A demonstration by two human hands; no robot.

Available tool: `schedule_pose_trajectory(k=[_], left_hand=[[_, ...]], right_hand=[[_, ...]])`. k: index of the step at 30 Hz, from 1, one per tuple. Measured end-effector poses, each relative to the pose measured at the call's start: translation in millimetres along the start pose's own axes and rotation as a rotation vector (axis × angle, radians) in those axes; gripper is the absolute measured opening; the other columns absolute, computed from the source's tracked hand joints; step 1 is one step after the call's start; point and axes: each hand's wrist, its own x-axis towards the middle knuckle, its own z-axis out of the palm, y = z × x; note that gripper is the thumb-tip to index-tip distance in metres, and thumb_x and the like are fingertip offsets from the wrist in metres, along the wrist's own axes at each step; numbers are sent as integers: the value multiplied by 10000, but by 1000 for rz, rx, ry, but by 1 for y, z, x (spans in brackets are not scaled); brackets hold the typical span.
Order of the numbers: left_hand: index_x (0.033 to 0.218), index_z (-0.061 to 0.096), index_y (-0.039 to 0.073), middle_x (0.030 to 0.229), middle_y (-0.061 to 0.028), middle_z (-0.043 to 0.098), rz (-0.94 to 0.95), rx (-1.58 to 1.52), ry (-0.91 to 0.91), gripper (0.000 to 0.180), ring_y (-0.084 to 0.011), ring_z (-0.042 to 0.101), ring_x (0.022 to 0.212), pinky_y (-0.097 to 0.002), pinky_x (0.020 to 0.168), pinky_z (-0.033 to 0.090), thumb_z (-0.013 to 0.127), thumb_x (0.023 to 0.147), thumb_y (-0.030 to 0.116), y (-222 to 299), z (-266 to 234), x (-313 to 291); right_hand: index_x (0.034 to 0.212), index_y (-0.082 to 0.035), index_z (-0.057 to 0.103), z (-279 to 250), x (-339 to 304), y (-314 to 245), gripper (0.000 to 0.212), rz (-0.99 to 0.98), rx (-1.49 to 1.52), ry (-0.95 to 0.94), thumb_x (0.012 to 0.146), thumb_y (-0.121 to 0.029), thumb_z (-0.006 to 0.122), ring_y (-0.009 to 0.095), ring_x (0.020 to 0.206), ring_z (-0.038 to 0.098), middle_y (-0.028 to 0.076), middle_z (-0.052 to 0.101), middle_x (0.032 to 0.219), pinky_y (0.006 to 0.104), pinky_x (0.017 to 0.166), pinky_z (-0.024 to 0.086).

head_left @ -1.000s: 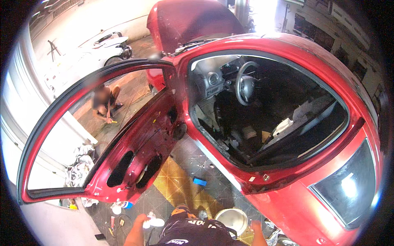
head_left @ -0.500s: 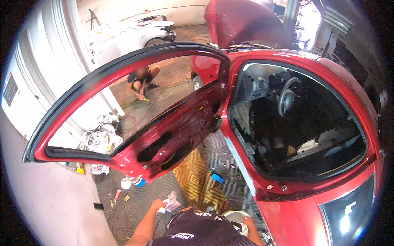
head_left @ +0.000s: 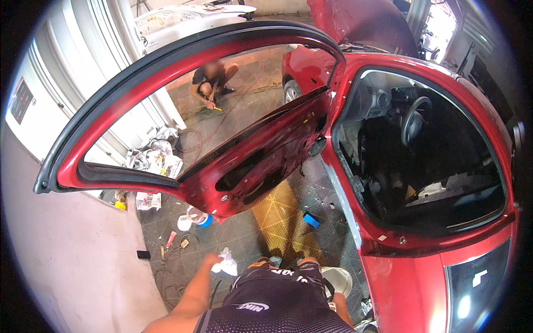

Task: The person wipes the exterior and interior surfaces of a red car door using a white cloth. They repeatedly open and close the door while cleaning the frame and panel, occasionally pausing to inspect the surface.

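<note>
A crumpled white cloth (head_left: 226, 263) hangs from my left hand (head_left: 211, 261), which is closed on it and slightly blurred, over the floor left of my body. Low on the right, my right hand (head_left: 336, 299) is beside a white bucket (head_left: 340, 279). My body and the bucket hide its fingers, so whether it grips the bucket does not show. Ahead, the red car door (head_left: 244, 191) stands wide, its inner panel bare with dark cut-outs. To the right is the red car body (head_left: 383, 258) with its dark cabin.
A blue block (head_left: 311, 220) lies on the grey and yellow grid floor. Left of it are a clear jar with a blue lid (head_left: 204, 220), a red tube (head_left: 171, 239) and a black flat object (head_left: 143, 255). Beyond the door a person (head_left: 214, 83) crouches near a white car (head_left: 194, 19).
My view has shifted, so the door and car sit higher and further right. My left hand with the cloth is drawn nearer my body. More of the bucket shows beside my right hand.
</note>
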Motion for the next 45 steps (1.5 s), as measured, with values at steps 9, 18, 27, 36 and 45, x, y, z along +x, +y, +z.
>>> schedule_pose_trajectory(k=[9, 18, 27, 36, 45], left_hand=[[887, 728, 32, 931, -201, 697, 88, 71, -4, 498, -372, 677, 874, -446, 764, 515, 648, 743, 502, 25, 0, -6], [772, 715, 28, 679, -191, 655, 89, -79, 56, 578, -320, 655, 648, -456, 609, 477, 630, 743, 600, -17, 19, 23], [765, 714, 19, 712, -198, 671, 89, 34, 45, 560, -334, 672, 682, -458, 621, 490, 621, 780, 571, -7, 21, 13], [954, 715, 9, 946, -236, 688, 37, 56, -110, 538, -375, 673, 890, -442, 776, 510, 649, 776, 512, -22, 36, 18], [1015, 696, -13, 1029, -262, 665, 75, -51, -94, 584, -412, 645, 974, -455, 818, 507, 620, 788, 519, 31, -9, 27]], right_hand=[[844, -5, 662, 25, 30, 50, 265, -263, 58, 36, 859, -235, 532, 272, 573, 619, 148, 636, 697, 416, 517, 482], [892, -71, 721, 12, -14, 32, 267, -141, -176, 172, 840, -275, 557, 330, 730, 668, 170, 688, 845, 427, 643, 513], [950, -16, 697, 2, -47, -51, 296, -102, -165, 322, 779, -256, 712, 309, 773, 675, 154, 701, 850, 394, 704, 513], [687, -154, 366, -30, -156, -352, 328, -682, 1486, -293, 786, 42, 610, 70, 486, 345, -44, 313, 578, 473, 944, 446], [742, -157, 380, -71, -264, -472, 307, -1149, 1570, -808, 822, 49, 593, 39, 515, 425, -73, 329, 603, 694, 1086, 242]])
